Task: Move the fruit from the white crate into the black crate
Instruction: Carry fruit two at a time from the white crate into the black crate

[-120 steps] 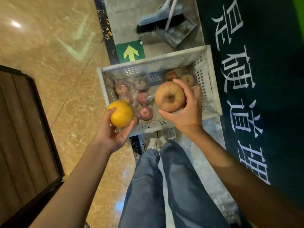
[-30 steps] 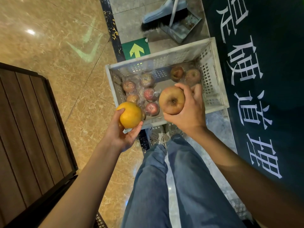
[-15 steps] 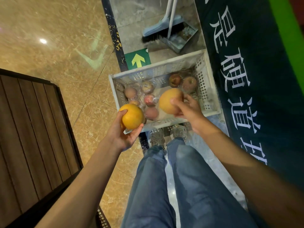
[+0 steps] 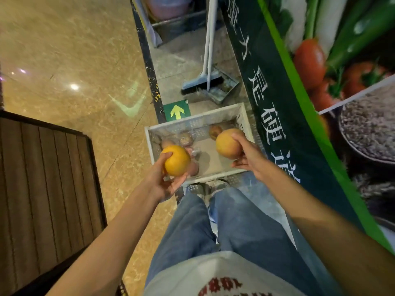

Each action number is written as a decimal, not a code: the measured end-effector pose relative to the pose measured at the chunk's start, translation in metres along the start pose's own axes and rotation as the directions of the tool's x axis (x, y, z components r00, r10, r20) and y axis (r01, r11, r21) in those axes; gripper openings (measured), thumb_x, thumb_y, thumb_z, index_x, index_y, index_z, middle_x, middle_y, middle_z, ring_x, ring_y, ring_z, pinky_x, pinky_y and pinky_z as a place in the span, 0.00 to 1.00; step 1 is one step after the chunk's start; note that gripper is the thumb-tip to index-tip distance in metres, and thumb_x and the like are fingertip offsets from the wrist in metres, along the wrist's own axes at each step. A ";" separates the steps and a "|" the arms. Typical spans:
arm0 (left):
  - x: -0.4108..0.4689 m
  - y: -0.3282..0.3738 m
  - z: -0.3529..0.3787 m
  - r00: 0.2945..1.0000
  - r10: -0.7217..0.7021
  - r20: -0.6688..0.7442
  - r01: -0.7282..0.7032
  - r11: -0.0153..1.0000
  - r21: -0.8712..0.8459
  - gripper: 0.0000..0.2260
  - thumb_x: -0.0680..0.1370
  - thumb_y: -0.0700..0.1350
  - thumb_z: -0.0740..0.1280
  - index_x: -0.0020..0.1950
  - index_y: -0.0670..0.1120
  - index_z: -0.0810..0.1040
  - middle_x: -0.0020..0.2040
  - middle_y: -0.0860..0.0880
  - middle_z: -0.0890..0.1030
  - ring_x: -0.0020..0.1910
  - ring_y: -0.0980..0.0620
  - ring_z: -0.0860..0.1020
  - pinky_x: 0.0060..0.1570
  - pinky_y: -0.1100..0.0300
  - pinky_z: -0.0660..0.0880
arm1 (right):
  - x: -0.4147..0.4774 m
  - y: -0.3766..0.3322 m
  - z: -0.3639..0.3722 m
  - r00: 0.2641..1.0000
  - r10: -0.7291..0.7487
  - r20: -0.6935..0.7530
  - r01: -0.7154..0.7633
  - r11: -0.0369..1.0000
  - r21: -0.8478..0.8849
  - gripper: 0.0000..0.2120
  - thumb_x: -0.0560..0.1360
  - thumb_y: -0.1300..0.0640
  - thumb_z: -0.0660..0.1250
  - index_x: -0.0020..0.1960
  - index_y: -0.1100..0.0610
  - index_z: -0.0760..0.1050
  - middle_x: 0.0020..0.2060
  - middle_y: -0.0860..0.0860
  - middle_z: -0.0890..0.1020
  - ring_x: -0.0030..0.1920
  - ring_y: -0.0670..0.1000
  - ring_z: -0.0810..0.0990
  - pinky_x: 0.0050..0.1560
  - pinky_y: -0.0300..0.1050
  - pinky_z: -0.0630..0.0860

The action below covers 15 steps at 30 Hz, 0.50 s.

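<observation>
— Fruit, where is it?
— Left hand (image 4: 165, 180) grips an orange (image 4: 177, 160), right hand (image 4: 248, 155) grips an apple (image 4: 228, 143), both above the white crate (image 4: 201, 121); more apples (image 4: 214, 131) lie inside

Broom (image 4: 199, 82), dustpan (image 4: 222, 88), green arrow sticker (image 4: 176, 112), vegetable banner (image 4: 320, 82), wooden slatted panel (image 4: 42, 189)
</observation>
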State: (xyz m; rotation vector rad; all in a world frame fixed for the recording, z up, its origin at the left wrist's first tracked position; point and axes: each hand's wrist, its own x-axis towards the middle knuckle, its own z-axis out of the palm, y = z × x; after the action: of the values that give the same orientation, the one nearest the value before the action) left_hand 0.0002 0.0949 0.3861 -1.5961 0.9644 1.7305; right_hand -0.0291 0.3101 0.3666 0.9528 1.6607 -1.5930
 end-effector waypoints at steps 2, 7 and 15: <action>-0.009 -0.002 0.008 1.000 -0.005 0.026 0.004 0.999 0.046 0.23 0.71 0.52 0.72 0.61 0.42 0.71 0.47 0.39 0.76 0.27 0.42 0.82 0.31 0.52 0.80 | -0.013 0.001 -0.007 1.000 -0.009 -0.024 0.009 1.000 0.014 0.19 0.76 0.43 0.62 0.61 0.52 0.65 0.50 0.56 0.76 0.32 0.53 0.77 0.39 0.43 0.78; -0.019 0.002 0.015 0.996 -0.019 0.092 0.002 0.984 0.179 0.27 0.71 0.52 0.72 0.65 0.43 0.70 0.49 0.37 0.75 0.28 0.41 0.82 0.27 0.52 0.80 | -0.045 0.022 -0.014 0.991 -0.010 -0.135 0.026 0.993 0.114 0.21 0.75 0.45 0.64 0.63 0.54 0.67 0.51 0.57 0.77 0.35 0.51 0.77 0.35 0.41 0.76; -0.012 0.029 0.000 0.980 -0.082 0.181 -0.028 0.845 0.534 0.31 0.71 0.53 0.72 0.69 0.43 0.67 0.50 0.37 0.75 0.27 0.41 0.82 0.23 0.53 0.79 | -0.099 0.085 0.018 0.921 0.146 -0.361 0.009 0.918 0.396 0.20 0.76 0.44 0.62 0.63 0.55 0.67 0.50 0.57 0.75 0.32 0.53 0.77 0.38 0.43 0.77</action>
State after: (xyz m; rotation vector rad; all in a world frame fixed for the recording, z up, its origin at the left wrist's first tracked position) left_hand -0.0216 0.0791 0.4009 -1.0476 1.1871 1.3966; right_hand 0.0951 0.2850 0.4034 1.6026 1.5529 -1.8127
